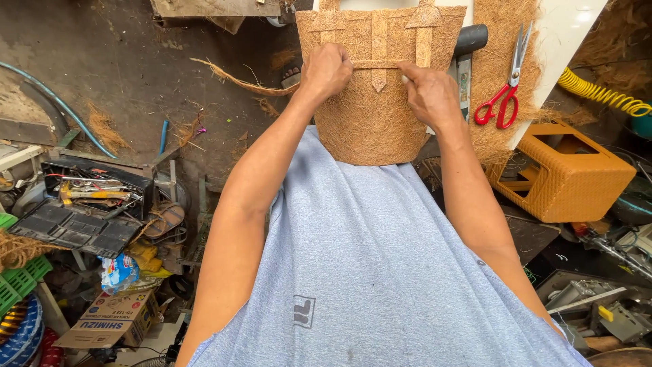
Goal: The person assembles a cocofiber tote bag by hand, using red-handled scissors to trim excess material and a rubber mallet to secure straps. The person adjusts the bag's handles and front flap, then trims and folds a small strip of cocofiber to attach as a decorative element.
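Tan-brown, coarsely matted fibre all over the coconut-fibre basket (370, 112), with strips of the same brown crossing its front; matching brown on the fibre mat (499, 81) beside it. Bright red handles and silver blades on the scissors (504, 85), white on the worktop (564, 34) edge, orange weave pattern on the plastic stool (567, 173), coiled yellow on the hose (604, 95). Heathered grey-blue on the shirt (367, 272), green on the crate (20, 282), black on the toolbox (92, 207).

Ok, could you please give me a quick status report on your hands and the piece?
Left hand and right hand pinching horizontal fibre strip. Strip lies across coir pot. Red scissors lie clear to the right.
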